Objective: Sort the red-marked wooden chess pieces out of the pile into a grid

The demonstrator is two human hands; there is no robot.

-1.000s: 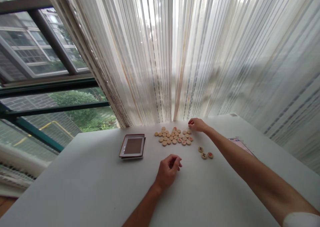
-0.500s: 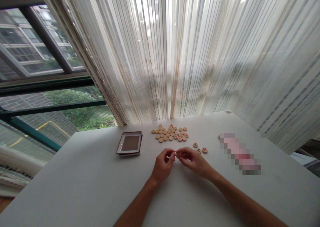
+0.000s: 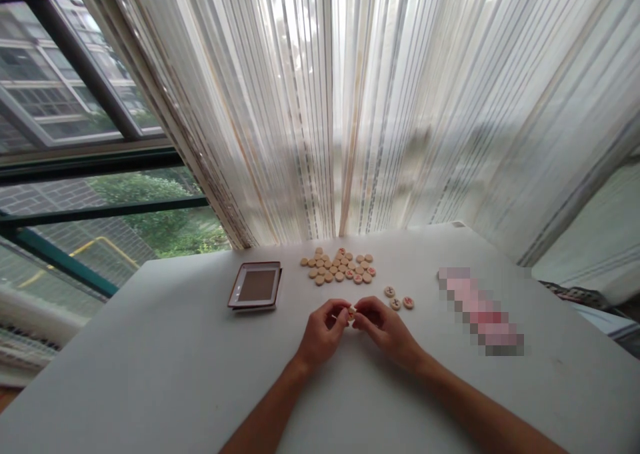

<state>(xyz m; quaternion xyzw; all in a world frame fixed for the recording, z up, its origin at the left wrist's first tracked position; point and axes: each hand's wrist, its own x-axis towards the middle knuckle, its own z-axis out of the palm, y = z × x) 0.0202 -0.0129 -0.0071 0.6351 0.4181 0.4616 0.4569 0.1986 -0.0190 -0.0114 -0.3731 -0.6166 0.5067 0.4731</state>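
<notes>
My left hand [image 3: 324, 327] and my right hand [image 3: 383, 325] meet above the middle of the white table [image 3: 150, 374]. Their fingertips pinch one small round wooden game piece [image 3: 351, 313] with a red mark between them. Farther back lies a cluster of several round wooden pieces [image 3: 340, 267], most showing plain faces. Three more pieces [image 3: 399, 299] lie face up just right of my right hand, apart from the cluster.
A shallow brown-rimmed box or tray [image 3: 255, 286] sits left of the cluster. A blurred pink object [image 3: 480, 311] lies on the table's right side. Striped sheer curtains [image 3: 380, 107] hang behind the table; a window [image 3: 75, 141] is at left.
My right hand came back from the far cluster with a piece and met my left hand at the table's middle. In the last half second both hands stayed together with the piece.
</notes>
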